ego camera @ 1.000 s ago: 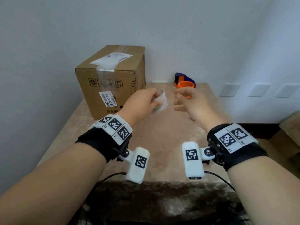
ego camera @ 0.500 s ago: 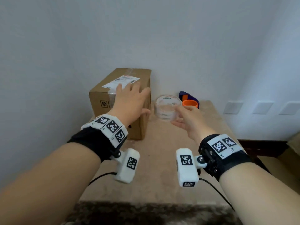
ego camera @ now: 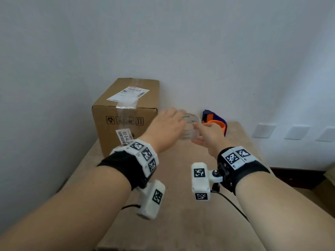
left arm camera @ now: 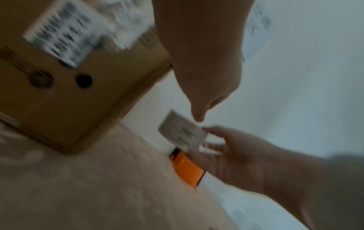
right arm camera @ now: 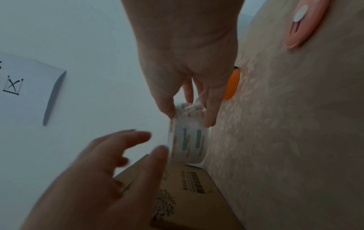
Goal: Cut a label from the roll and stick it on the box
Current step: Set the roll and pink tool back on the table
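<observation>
Head view: your right hand is pinching the label roll above the desk, near its far edge, beside the box. Your left hand is reaching, fingers loose.

Left wrist view: blurred.

Right wrist view: your thumb and fingers are gripping the roll's rim.

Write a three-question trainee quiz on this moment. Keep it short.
1. True or false: the right hand pinches the label roll.
2. The left hand is: A) a fist; B) open, beside the roll; C) out of view.
3. Fill in: in the head view, the cardboard box stands to the ___ of the roll.

Key: 1 true; 2 B; 3 left.
</observation>
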Demonstrator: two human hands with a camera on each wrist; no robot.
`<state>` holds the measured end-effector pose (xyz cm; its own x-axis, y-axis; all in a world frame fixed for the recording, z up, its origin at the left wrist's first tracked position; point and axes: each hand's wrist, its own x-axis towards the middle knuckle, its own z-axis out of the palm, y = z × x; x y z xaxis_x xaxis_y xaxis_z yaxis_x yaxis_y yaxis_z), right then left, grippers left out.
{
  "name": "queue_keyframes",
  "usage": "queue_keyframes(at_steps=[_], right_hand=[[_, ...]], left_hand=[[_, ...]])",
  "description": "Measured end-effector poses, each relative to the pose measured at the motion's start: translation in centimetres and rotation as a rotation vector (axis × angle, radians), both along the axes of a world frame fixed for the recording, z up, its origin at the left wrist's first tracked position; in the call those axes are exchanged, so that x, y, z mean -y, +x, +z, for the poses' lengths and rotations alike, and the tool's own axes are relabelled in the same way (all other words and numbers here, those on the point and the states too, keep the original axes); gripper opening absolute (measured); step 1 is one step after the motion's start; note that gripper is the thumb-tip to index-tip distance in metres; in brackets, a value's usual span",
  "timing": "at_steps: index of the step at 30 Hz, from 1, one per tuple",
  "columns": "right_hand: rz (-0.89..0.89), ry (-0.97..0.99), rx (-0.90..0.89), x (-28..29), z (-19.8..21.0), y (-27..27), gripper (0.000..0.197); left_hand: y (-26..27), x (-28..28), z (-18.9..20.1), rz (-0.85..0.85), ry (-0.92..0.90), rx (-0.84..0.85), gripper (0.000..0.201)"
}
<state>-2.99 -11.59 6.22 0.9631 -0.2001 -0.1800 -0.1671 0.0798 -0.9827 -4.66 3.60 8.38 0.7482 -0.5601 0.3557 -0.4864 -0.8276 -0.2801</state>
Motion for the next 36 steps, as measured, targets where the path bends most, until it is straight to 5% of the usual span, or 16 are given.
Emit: queue_keyframes(at_steps=[5,9,19,27,36], right_hand=[[0.092,-0.054,-0.026,1.3,-0.2,1.8,0.03],[0.064,-0.504,0.031,3.8,-0.2,2.5,0.04],[0.198,-0.879,-0.001,7.0,-0.8,3.0,0.03],[0.258,-1.002,-0.033,7.5,-0.6,1.4,0.029],[0.34,-1.116,-0.27,9.8,-1.8,-3.0,0.035]], left_hand=[[3.3,2.9,-2.5,0.094,-0.323,-0.421,0.029],[6.9,4.4,-3.9,0.201,-0.387,-0.538,0.025],[10.8,3.2,-6.7,0.457,-0.172,-0.499,0.033],[8.2,3.2,-5.6,0.382,-0.23,-0.408,0.038],[3.4,3.2,-5.7,0.255,-0.236,-0.418,0.034]])
